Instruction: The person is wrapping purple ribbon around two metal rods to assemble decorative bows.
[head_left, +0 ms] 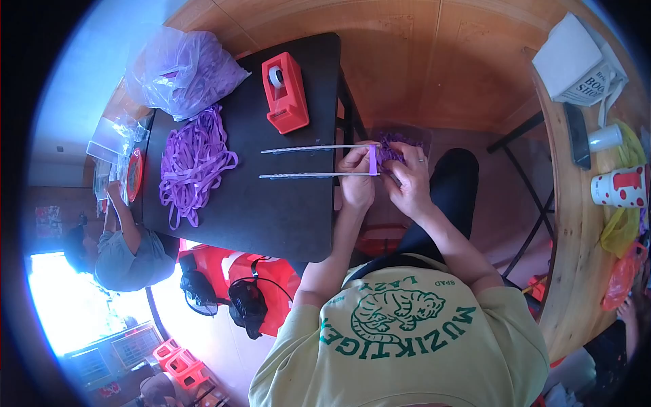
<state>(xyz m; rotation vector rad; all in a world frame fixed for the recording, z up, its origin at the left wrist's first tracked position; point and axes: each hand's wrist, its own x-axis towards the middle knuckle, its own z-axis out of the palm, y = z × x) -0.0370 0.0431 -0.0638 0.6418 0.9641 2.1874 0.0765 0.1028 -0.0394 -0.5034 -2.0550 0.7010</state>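
Brown panelling [468, 74] backs the room, a black tabletop [271, 214] spreads to our left, and at the fingers it's close work! Our left hand [357, 186] is closed about the right-hand ends of two slim rods [298, 176], just off the tabletop's right edge, and across those ends sits our purple strip [373, 161]. Our right hand [409, 182] is just beside it, fingers bent and narrow; whether they grip the strip, we can't tell. Now the relation that counts: the strip lies immediately left of the right fingertips, its long axis bridging rod to rod, square to the rods and roughly along that right edge, and the left hand looks the nearer. Both rods point left, free ends over the tabletop. Tight quarters, too: a clear bin [427, 139] of purple bits [387, 140] sits right behind the right fingers. Farther out, a red tape dispenser [288, 102] stands toward the far right corner, a heap of purple ribbon [193, 159] sprawls by the left edge, and a stuffed clear bag [183, 74] slumps at the far left corner. Way off right, a wooden table [576, 271] carries a phone [576, 136] by its left edge, a spotted cup [618, 186] near it.
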